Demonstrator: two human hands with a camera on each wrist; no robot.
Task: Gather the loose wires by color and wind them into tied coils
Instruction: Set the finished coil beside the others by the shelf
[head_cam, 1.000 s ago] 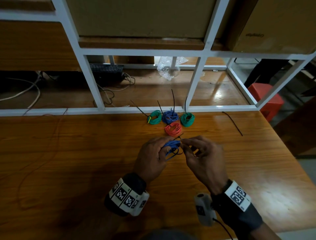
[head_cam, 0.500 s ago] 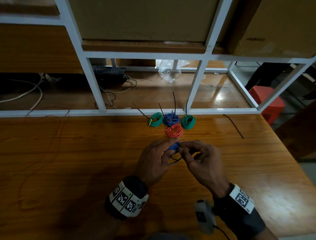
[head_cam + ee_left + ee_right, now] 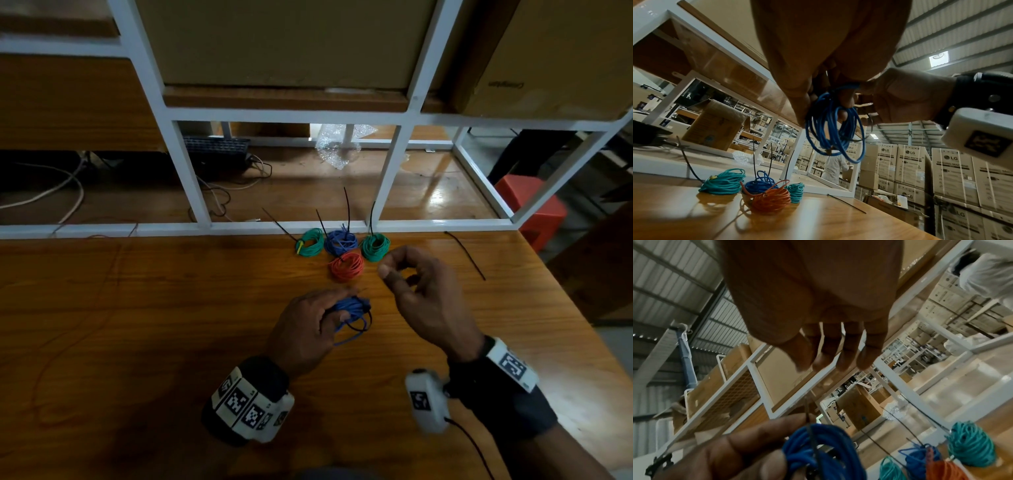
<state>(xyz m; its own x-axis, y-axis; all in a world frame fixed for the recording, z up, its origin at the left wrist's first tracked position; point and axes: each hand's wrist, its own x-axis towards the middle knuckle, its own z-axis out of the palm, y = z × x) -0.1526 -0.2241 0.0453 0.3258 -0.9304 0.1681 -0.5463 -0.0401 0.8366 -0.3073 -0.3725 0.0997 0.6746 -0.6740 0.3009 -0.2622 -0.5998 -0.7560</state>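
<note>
My left hand (image 3: 308, 329) grips a blue wire coil (image 3: 354, 308) just above the wooden table (image 3: 137, 325). A black zip tie (image 3: 359, 327) loops round the coil, and its tail sticks up in the right wrist view (image 3: 807, 410). In the left wrist view the blue coil (image 3: 832, 129) hangs from my left fingers. My right hand (image 3: 421, 294) hovers to the right of the coil, apart from it, fingers relaxed (image 3: 828, 345) and holding nothing. Beyond the hands lie tied coils: a green coil (image 3: 310, 242), a blue coil (image 3: 340, 241), another green coil (image 3: 375, 246) and a red coil (image 3: 346, 266).
A loose black zip tie (image 3: 466, 255) lies at the table's back right. A white metal frame rail (image 3: 137, 229) runs along the table's far edge. A thin reddish wire (image 3: 44, 359) trails over the left of the table. A red stool (image 3: 534, 209) stands beyond the right corner.
My right hand has let go at the blue coil and drawn away up and to the right. The left hand keeps its hold on the coil.
</note>
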